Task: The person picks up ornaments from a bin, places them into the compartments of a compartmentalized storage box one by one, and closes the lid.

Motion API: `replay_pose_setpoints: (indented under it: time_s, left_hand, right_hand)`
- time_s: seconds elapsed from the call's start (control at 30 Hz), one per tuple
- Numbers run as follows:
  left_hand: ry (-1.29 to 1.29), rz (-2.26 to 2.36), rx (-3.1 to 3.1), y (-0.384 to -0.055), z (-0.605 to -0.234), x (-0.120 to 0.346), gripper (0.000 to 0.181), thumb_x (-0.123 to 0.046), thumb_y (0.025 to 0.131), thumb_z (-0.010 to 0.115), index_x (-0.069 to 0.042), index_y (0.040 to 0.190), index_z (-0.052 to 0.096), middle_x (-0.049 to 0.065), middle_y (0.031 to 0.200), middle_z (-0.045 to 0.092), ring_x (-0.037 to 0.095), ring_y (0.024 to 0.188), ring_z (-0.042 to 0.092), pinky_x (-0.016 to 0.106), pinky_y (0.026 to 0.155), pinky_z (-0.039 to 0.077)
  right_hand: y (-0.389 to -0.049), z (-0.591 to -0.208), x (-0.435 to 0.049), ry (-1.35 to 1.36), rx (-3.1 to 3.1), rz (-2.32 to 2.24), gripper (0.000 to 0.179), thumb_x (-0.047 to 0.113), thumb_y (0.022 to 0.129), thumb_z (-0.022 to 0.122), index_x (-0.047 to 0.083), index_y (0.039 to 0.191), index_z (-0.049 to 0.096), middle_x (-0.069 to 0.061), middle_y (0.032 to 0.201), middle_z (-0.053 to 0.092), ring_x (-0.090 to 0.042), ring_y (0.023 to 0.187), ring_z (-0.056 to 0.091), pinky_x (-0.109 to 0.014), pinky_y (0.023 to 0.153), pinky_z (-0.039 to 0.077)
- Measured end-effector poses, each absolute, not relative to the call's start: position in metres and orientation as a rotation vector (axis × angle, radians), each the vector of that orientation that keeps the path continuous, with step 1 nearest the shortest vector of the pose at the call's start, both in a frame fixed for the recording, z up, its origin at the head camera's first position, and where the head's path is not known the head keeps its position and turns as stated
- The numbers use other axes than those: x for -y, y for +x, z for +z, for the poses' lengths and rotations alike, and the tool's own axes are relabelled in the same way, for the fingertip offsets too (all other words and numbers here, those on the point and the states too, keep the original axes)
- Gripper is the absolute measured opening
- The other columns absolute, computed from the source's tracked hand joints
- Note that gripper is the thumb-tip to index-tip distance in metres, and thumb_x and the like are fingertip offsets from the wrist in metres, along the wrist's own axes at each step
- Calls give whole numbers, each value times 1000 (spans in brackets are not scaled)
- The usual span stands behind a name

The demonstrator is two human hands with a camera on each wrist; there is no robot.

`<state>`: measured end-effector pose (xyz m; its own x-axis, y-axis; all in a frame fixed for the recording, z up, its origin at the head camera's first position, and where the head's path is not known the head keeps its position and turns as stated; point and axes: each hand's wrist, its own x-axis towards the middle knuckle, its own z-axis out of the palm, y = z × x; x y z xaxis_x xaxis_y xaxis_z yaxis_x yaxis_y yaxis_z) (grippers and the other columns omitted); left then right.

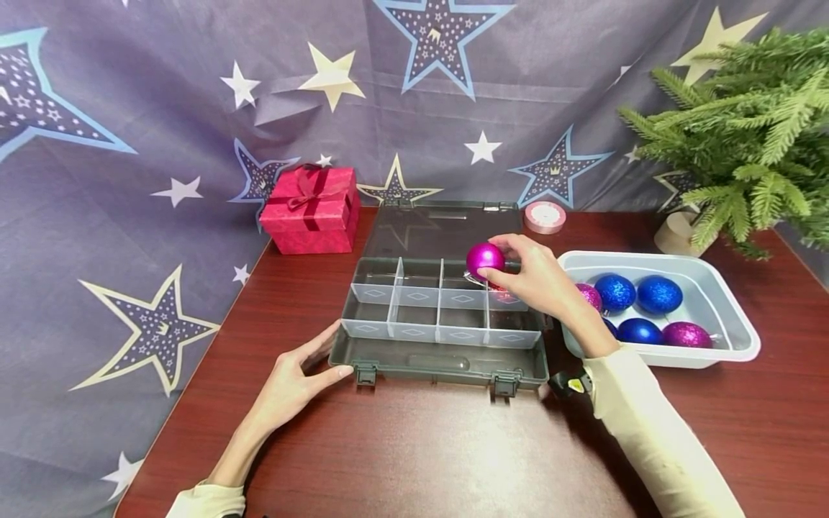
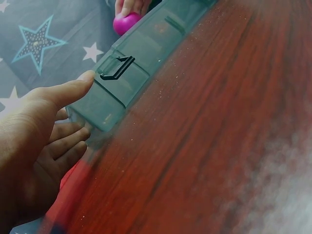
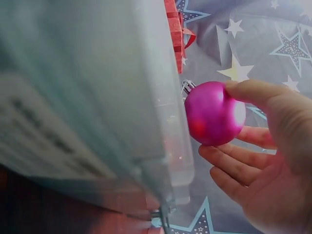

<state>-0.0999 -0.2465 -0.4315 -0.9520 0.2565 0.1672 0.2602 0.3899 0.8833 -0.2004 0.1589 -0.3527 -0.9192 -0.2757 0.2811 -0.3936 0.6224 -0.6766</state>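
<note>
My right hand [image 1: 534, 277] pinches a shiny magenta Christmas ball [image 1: 484, 259] between thumb and fingers, over the rear right compartments of a clear grey organizer box [image 1: 440, 363]. In the right wrist view the ball's silver cap [image 3: 188, 87] points toward the box. The box lies with its lid [image 1: 447, 230] folded back, and white dividers [image 1: 414, 331] split it. Something red and glittery [image 1: 497, 287] shows in a rear right compartment, partly hidden by the hand. At the front left corner, my left hand [image 1: 291, 381] rests against the box, thumb near a latch [image 2: 117, 68], fingers along the side.
A white tub [image 1: 738, 338] on the right holds several blue and pink Christmas balls [image 1: 659, 294]. Behind it stands a small artificial fir tree [image 1: 764, 144]. A pink ribbon roll [image 1: 545, 216] sits behind the box, and a red gift box [image 1: 311, 208] at back left.
</note>
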Motion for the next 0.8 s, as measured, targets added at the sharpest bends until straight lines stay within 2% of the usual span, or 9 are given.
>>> replay_pose_setpoints:
  time_s: [0.33,0.8]
  left_hand:
    - [-483,-1654,2623,-100,-431,246,75,-19,89,85,-18,155,51,6,138,65,20,129,60,18,105,43]
    - [-473,-1641,2635,-99,-429,245,74,-20,89,85,-21,155,51,7,138,65,21,129,60,17,104,43]
  right_hand:
    - [-197,-356,-159,573,2715,1191,49,22,92,82,-2,131,64,-22,129,65,-35,115,67,-54,97,54]
    - [-182,-349,-186,535,2753,1135,47,23,94,80,-3,131,64,-23,128,65,-38,114,66,-56,97,52]
